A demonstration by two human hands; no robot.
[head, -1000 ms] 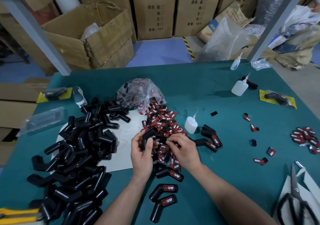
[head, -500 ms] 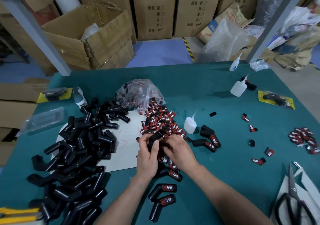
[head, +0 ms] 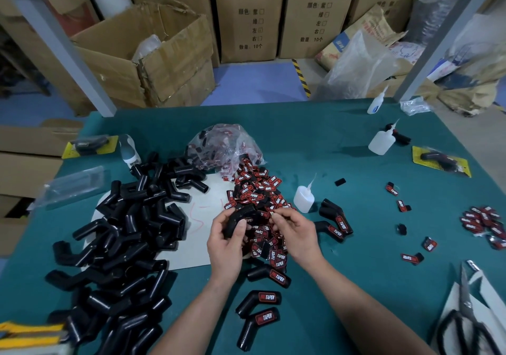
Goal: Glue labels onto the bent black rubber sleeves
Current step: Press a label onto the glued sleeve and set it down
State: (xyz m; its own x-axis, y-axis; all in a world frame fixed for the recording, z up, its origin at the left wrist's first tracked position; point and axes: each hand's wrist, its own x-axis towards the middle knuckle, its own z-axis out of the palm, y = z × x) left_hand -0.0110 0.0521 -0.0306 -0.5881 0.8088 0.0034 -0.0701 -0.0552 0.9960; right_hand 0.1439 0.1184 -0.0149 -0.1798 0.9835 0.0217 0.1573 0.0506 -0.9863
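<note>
My left hand grips a bent black rubber sleeve above the heap of red-and-black labels. Just to its right, my right hand has its fingertips pinched together at about the sleeve's height; what they pinch is too small to make out. A large heap of unlabelled black sleeves lies at the left. Three labelled sleeves lie in front of my hands, and more labelled sleeves lie to the right. A small glue bottle stands right of the label heap.
A plastic bag of labels lies behind the heap. Two more glue bottles stand at the back right. Loose labels are scattered at the right. Scissors lie at the front right corner. Cardboard boxes stand beyond the table.
Both hands lifted slightly off the label heap. The left hand has turned the sleeve and the right hand has drawn up beside it with pinched fingertips.
</note>
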